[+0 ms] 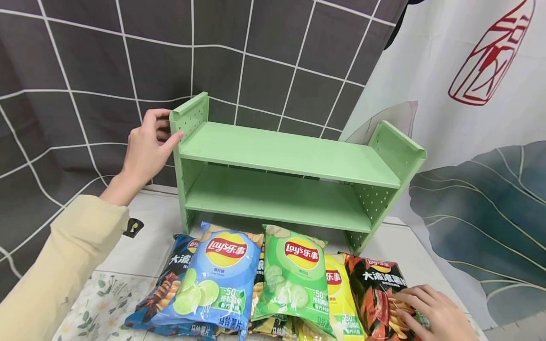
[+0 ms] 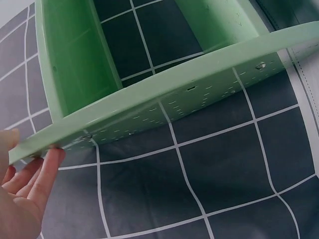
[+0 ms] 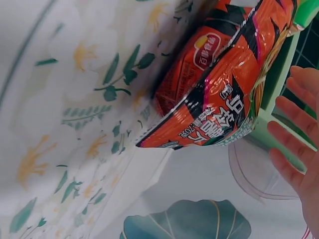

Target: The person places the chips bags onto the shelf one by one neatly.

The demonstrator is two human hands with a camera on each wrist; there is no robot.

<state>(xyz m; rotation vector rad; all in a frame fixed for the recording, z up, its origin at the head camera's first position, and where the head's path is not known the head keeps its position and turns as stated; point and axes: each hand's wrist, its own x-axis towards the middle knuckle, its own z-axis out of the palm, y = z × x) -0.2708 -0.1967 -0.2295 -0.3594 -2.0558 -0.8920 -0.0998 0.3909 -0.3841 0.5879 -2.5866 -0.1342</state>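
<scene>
A light green two-tier shelf point(image 1: 273, 151) stands at the back of the table. My left hand point(image 1: 147, 147) grips the top of its left side panel, thumb on the inner face and fingers outside. In the left wrist view the fingers point(image 2: 46, 179) curl under the panel's edge. My right hand point(image 1: 439, 312) is over the lower right of a red-and-black bag of chips point(image 1: 375, 279), its fingers spread and loosely bent. From the right wrist camera, that hand point(image 3: 299, 134) appears beside the bag, holding nothing.
In front of the shelf lie more chip bags, partly overlapping: a dark blue one point(image 1: 164, 284), a light blue one point(image 1: 217, 279), a green one point(image 1: 294, 274) and a yellow one point(image 1: 343, 293). A dark checked curtain point(image 1: 264, 71) hangs behind. Flowered cloth point(image 1: 111, 298) covers the table's front.
</scene>
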